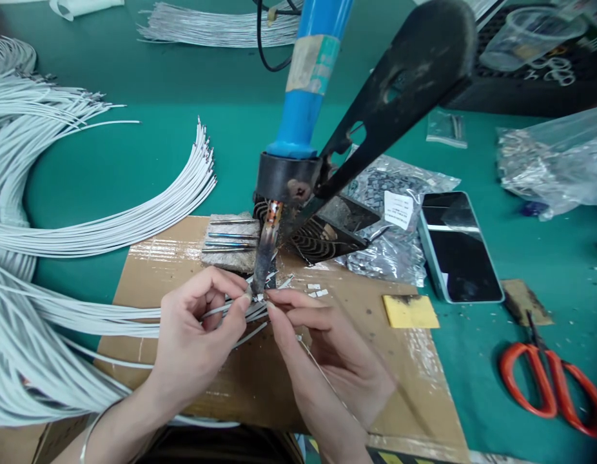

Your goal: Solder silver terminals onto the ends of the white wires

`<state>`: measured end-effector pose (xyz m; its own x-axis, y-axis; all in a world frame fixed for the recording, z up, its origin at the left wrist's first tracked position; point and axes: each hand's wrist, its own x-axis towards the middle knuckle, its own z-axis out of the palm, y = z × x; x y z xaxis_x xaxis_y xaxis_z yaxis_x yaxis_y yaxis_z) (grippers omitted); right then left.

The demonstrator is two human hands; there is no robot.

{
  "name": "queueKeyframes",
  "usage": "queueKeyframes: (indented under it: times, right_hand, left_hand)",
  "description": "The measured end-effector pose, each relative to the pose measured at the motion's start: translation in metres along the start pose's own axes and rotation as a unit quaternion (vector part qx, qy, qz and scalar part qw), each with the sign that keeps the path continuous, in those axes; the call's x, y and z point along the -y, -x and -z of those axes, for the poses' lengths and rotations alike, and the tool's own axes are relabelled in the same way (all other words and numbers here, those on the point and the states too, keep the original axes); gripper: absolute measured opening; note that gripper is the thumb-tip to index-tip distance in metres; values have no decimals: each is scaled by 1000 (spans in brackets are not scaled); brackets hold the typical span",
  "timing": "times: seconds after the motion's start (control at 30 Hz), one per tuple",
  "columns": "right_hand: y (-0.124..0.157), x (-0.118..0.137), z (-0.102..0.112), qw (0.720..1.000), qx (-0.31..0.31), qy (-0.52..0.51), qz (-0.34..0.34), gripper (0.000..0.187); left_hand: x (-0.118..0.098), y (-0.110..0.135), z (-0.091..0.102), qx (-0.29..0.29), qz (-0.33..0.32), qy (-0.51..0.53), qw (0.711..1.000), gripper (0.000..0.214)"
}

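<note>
A soldering iron [302, 96] with a blue handle is clamped tip-down in a black metal stand [400, 84]. Its dark tip ends right between my hands. My left hand [202, 328] is closed, thumb and forefinger pinching a white wire [225, 308] close to the tip. Opposite it, my right hand [327, 354] has thumb and forefinger pinched beside a tiny white piece [260, 298]; what exactly they grip is too small to tell. A thin silvery strand [322, 375] runs across the right palm. Further white wires lie beneath the fingers on the cardboard [260, 380].
Bundles of white wires [109, 225] spread over the left side. Behind my left hand lies a grey pad with metal rods [231, 240]. To the right are a yellow sponge [409, 311], a phone [461, 248], red-handled scissors [528, 380] and bags of small parts [400, 200].
</note>
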<state>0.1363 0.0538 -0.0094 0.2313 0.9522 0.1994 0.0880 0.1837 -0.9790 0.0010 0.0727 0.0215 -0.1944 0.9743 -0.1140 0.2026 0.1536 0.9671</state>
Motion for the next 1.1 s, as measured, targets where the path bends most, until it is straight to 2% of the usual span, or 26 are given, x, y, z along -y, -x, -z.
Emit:
queueKeyframes:
  times: [0.6, 1.1]
  right_hand:
    - [1, -2, 1, 1000, 0, -6, -25, 16]
    - [2, -2, 0, 1000, 1, 1, 0, 18]
  left_hand:
    - [1, 1, 1, 18, 5, 7, 1000, 15]
    - [2, 2, 3, 31, -17, 5, 999, 17]
